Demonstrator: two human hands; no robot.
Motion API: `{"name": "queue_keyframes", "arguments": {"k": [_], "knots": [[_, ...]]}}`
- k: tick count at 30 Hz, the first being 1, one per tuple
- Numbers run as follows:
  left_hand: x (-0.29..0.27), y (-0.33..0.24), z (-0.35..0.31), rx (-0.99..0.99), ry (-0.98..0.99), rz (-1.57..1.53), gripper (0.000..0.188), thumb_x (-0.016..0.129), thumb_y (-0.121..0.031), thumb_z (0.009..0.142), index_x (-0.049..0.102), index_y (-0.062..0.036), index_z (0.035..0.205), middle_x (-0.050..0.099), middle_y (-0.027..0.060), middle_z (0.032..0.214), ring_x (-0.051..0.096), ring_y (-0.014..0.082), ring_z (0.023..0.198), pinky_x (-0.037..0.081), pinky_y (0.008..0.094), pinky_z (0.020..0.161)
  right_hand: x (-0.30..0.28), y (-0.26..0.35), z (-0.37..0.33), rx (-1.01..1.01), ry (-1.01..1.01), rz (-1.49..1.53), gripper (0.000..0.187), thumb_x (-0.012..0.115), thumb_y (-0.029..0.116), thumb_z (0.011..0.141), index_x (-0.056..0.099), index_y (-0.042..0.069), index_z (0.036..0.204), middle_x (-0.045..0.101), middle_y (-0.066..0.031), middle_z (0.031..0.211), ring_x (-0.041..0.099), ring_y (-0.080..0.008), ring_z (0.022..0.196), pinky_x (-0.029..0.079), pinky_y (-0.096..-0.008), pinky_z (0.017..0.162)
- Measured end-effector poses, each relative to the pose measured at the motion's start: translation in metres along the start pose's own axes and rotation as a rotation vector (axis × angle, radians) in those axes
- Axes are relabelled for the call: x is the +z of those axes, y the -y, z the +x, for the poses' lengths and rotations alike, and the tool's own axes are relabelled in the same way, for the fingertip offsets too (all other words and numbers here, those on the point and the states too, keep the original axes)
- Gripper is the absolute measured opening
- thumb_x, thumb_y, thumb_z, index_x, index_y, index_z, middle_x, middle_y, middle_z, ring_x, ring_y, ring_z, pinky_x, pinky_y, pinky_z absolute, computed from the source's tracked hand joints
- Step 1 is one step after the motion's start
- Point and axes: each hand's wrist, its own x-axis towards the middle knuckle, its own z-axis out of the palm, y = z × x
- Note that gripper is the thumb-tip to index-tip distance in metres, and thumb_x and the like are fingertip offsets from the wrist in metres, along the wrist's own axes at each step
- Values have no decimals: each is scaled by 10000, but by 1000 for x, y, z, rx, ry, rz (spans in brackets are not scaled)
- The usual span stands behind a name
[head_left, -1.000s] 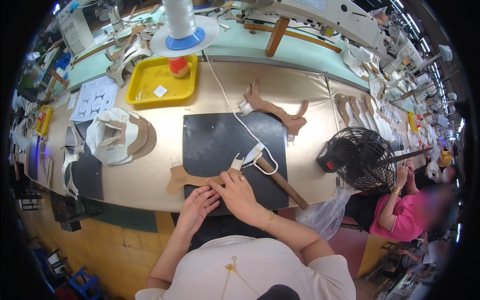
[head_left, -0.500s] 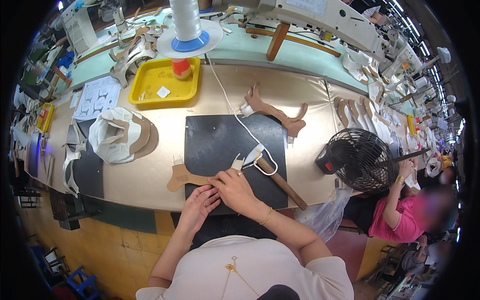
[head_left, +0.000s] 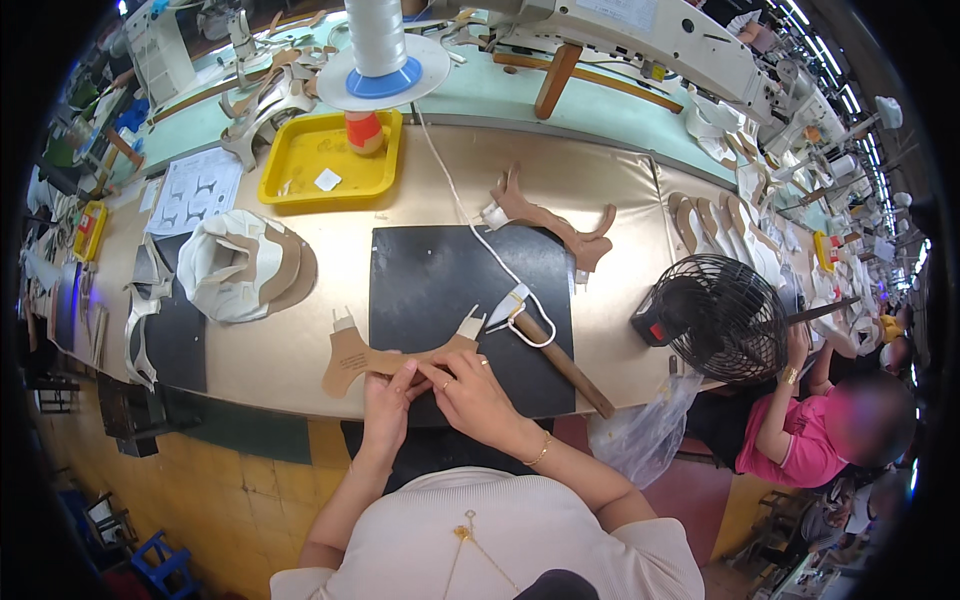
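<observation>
A tan shoe-upper piece (head_left: 348,362) with pale tabs at its upper ends spans the near edge of the black mat (head_left: 425,280). My left hand (head_left: 386,408) pinches its lower middle edge with thumb and fingers. My right hand (head_left: 472,398) is closed on the same edge, just to the right, fingertips close to the left thumb. Beyond my right hand lies a hammer (head_left: 565,370) with a wooden handle, its head on the mat. A white cord (head_left: 490,250) runs down from above and loops over the hammer.
Back left holds a yellow tray (head_left: 275,190) and a thread cone (head_left: 375,40). A stack of white and tan pieces (head_left: 235,270) stands left; a brown upper piece (head_left: 550,225) lies beyond the mat. To the right are a black fan (head_left: 715,320), a plastic bag (head_left: 650,425) and a person in pink (head_left: 785,435).
The tan piece has shifted left and turned, showing more of its right arm. My left hand has moved up to pinch its edge; my right fingers have slid lower along it.
</observation>
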Motion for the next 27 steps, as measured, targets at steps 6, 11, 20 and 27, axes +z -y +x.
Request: {"name": "queue_keyframes", "arguments": {"k": [6, 11, 20, 27], "knots": [[-11, -19, 12, 81, -59, 138, 201, 604, -160, 1024, 559, 10, 1123, 677, 121, 1000, 721, 203, 877, 626, 315, 742, -60, -17, -11, 163, -190, -91, 343, 625, -37, 844, 690, 72, 1162, 645, -135, 1113, 592, -334, 1062, 479, -435, 921], [-13, -23, 22, 22, -49, 170, 264, 552, -234, 1055, 562, 21, 1124, 694, 145, 988, 733, 224, 868, 627, 309, 710, -77, -56, -28, 445, -120, -212, 430, 744, 87, 855, 633, 58, 1270, 587, -154, 1158, 557, -343, 1042, 466, -436, 929], [-11, -24, 36, -14, 7, 322, 371, 520, -325, 1066, 588, 28, 1159, 677, 140, 999, 702, 186, 854, 617, 289, 643, -48, -92, -38, 406, -121, -417, 372, 661, 95, 935, 589, -4, 1286, 570, -173, 1099, 551, -350, 1010, 463, -445, 907], [-13, -34, 46, -26, -36, 386, 347, 582, -290, 1040, 610, 42, 1137, 675, 121, 965, 678, 155, 787, 583, 260, 562, -78, -87, -39, 932, -78, 420, 363, 457, 307, 1095, 588, -6, 1223, 589, -64, 908, 592, -125, 683, 481, -253, 534]]}}
